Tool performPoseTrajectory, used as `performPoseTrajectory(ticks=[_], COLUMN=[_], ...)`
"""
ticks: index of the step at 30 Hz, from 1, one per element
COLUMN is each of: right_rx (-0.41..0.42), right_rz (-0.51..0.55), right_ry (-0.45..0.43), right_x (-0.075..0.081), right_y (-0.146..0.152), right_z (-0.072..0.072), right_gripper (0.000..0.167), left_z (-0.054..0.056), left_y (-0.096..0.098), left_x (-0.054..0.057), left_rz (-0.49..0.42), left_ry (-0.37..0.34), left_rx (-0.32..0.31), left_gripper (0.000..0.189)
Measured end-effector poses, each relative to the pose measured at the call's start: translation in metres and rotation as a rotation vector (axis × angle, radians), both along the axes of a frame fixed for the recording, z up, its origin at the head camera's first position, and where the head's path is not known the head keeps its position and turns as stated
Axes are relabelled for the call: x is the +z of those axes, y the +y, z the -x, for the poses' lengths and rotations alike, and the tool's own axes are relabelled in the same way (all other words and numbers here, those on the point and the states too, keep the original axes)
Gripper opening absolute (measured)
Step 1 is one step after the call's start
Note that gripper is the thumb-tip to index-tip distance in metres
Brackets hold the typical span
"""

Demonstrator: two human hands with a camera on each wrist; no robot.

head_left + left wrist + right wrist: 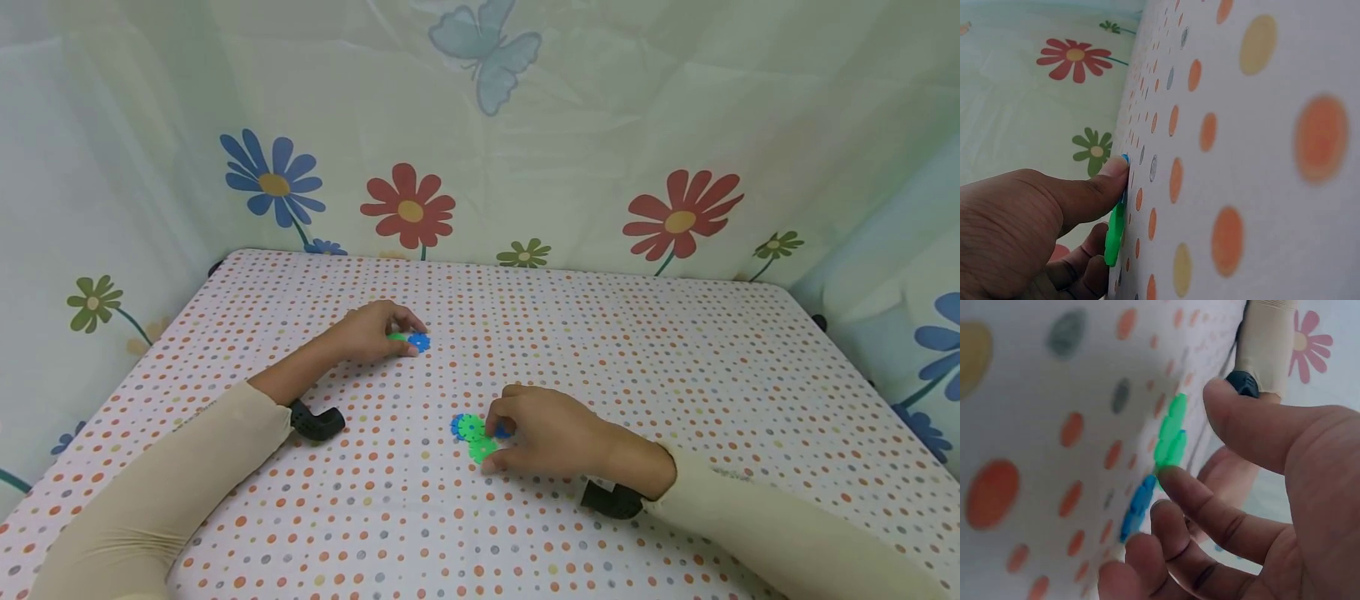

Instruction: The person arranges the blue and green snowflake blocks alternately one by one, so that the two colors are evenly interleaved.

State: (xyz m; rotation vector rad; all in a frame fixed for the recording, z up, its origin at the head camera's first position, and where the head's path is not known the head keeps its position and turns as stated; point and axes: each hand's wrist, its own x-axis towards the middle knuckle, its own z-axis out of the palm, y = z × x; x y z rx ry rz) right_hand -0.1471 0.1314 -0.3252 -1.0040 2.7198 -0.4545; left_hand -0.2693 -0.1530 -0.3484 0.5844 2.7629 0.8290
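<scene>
In the head view my left hand [372, 332] is at the left middle of the table, thumb and fingers curved round a blue notched plastic disc [419, 342] and a green one [397, 337]. The left wrist view shows the thumb at the blue piece's edge, with the green disc [1114, 237] beneath it. My right hand [555, 433] hovers low over a small cluster nearer the front. Its index fingertip touches a green disc [1171, 431], while the thumb stands apart. The cluster has two green discs [483, 450] and blue discs [456, 427], one partly hidden by the fingers.
A white cloth with coloured dots covers the table [390, 517]. A pale curtain [562, 133] printed with flowers and a butterfly hangs behind and at both sides. Black wrist devices [318, 423] sit under both wrists, close over the cloth.
</scene>
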Motion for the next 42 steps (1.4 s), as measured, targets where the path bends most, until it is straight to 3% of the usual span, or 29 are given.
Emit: performPoseTrajectory(ticks=[9, 20, 42], right_rx=[-0.044, -0.042, 0.032], right_rz=[-0.02, -0.007, 0.017], right_ry=[0.04, 0.062, 0.003], right_x=[-0.007, -0.007, -0.005], right_y=[-0.005, -0.005, -0.006], right_z=[-0.004, -0.005, -0.01], right_gripper=[0.034, 0.028, 0.024], left_z=[0.001, 0.005, 0.004], left_y=[-0.001, -0.004, -0.002], left_x=[-0.001, -0.002, -0.002], left_rz=[-0.01, -0.009, -0.01], left_ry=[-0.006, -0.024, -0.03], left_rx=[-0.013, -0.018, -0.006], left_gripper=[0.029, 0.031, 0.031])
